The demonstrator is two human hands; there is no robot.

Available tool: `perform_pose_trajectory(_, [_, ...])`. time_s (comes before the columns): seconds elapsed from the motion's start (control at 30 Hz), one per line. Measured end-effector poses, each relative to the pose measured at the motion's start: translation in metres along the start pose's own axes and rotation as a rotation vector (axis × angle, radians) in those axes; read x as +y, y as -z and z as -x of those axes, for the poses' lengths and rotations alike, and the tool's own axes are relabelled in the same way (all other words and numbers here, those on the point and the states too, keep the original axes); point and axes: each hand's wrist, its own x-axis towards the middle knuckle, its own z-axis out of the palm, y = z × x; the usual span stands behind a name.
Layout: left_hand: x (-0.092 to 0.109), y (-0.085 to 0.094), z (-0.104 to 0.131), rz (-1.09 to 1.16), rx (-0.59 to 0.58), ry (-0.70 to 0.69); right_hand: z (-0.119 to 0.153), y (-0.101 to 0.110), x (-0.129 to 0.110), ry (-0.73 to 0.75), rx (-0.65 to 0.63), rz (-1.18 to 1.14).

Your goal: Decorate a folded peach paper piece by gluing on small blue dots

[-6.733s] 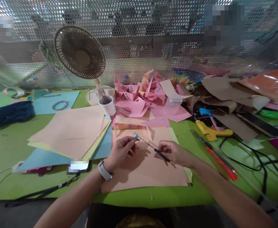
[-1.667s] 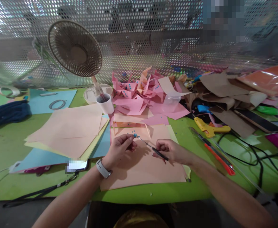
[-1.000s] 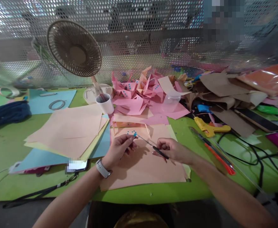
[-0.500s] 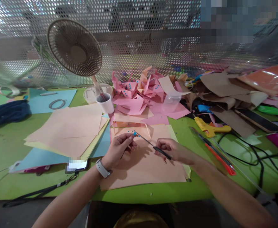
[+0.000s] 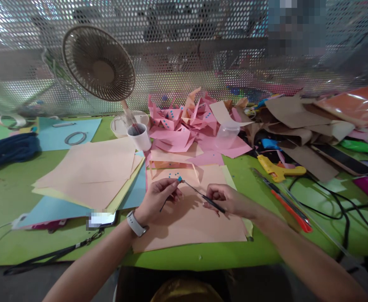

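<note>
Between thumb and fingertips, my left hand [image 5: 161, 193] pinches a small blue piece [image 5: 180, 179]. My right hand [image 5: 226, 199] is closed around a thin tool with a black handle [image 5: 213, 204] and a slim metal front part; its kind is not clear. The metal tip reaches the blue piece. Several tiny blue bits [image 5: 173, 175] lie just beyond my fingers, by a folded orange paper piece [image 5: 174, 165]. Both hands are over a large peach paper sheet [image 5: 190, 230]. A thin dark strip shows below my left fingers.
Left lie stacked paper sheets [image 5: 86, 172] and a phone [image 5: 102, 219]. A fan [image 5: 99, 63] and a white cup [image 5: 140, 137] stand behind. Folded pink paper [image 5: 177, 136] is piled at the back. Right are a yellow glue gun [image 5: 278, 168], a red-orange cutter [image 5: 292, 205] and black cables [image 5: 328, 197].
The blue piece and the tool's tip have shifted slightly right and down. The tool's angle has changed a little. More blue bits show on the paper beyond my fingers.
</note>
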Motion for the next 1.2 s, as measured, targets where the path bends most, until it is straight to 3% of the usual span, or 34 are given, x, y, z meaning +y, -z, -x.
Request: perform_pose_trajectory(1.2, [0.0011,0.0005,-0.0011,-0.069,0.018,0.021,-0.0022,0.0041,0.0058,0.035,0.024,0.018])
